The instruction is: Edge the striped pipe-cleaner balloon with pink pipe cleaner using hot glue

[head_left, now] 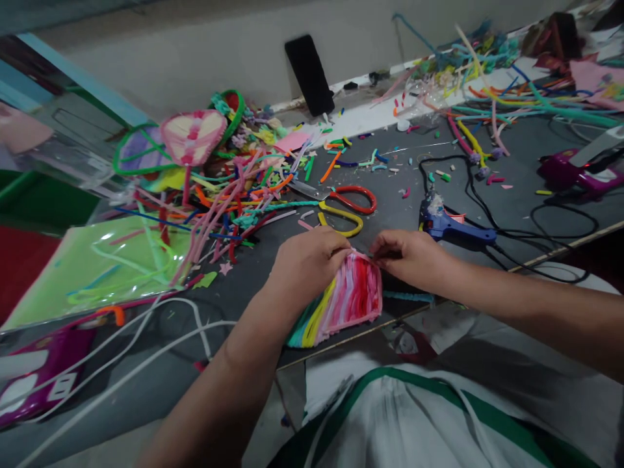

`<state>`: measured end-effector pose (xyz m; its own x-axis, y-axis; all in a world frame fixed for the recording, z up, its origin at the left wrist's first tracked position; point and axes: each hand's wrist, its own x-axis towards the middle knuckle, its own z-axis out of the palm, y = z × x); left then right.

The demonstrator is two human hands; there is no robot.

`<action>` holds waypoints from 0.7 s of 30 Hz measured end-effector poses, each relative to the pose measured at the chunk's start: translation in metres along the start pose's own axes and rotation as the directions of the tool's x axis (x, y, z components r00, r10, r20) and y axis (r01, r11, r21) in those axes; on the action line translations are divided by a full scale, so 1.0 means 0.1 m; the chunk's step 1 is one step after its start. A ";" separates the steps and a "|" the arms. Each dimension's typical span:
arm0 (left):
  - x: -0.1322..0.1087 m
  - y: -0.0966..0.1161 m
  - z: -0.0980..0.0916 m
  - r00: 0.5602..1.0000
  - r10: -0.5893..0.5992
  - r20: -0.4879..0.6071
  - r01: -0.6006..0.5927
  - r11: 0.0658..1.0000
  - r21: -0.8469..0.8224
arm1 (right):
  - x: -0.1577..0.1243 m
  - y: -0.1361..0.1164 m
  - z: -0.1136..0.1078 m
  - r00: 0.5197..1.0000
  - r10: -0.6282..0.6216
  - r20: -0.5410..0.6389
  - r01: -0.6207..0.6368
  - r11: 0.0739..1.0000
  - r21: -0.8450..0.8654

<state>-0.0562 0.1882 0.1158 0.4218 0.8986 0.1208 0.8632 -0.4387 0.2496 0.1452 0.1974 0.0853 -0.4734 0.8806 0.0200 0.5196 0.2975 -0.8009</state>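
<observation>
At the front edge of the dark table lies a rainbow-striped pipe-cleaner panel (353, 292) with a pink border, its stripes running from teal through yellow and pink to red. My left hand (309, 263) covers its upper left part, thumb and fingers closed on the top edge. Fingertips of my right hand (407, 255) pinch the border at the upper right corner. A blue fuzzy strip (407, 296) lies under my right wrist. Just beyond my hands rest scissors (333, 194) with one red and one yellow handle loop. A blue glue gun (458, 227) lies beyond my right hand.
Loose pipe cleaners (214, 214) heap at the left, beside a heart-shaped pink piece (192, 138) and a clear plastic packet (112, 266). A phone (309, 75) leans on the wall. Purple devices (565, 170) stand at both sides. Black and white cables (195, 312) cross the table.
</observation>
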 end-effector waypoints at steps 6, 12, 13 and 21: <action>-0.02 0.00 0.01 1.000 0.011 0.007 -0.011 1.000 -0.004 | -0.10 0.04 0.01 0.986 -0.144 -0.081 0.130 0.980 -0.150; -0.05 0.00 0.01 1.000 -0.015 0.017 0.015 1.000 0.000 | -0.15 -0.02 -0.02 0.997 -0.080 -0.023 0.069 0.952 -0.298; -0.05 -0.01 0.02 1.000 -0.015 0.016 0.015 1.000 0.002 | -0.17 -0.03 -0.02 0.998 -0.066 -0.009 0.060 0.946 -0.320; -0.06 -0.02 0.06 1.000 -0.007 -0.017 0.007 1.000 -0.006 | -0.27 -0.01 0.07 0.995 -0.102 -0.004 0.094 0.934 -0.345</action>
<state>-0.0586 0.1840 0.1093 0.4111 0.9015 0.1349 0.8645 -0.4325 0.2562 0.1524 0.1704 0.0815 -0.5212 0.8471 0.1035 0.6860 0.4880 -0.5398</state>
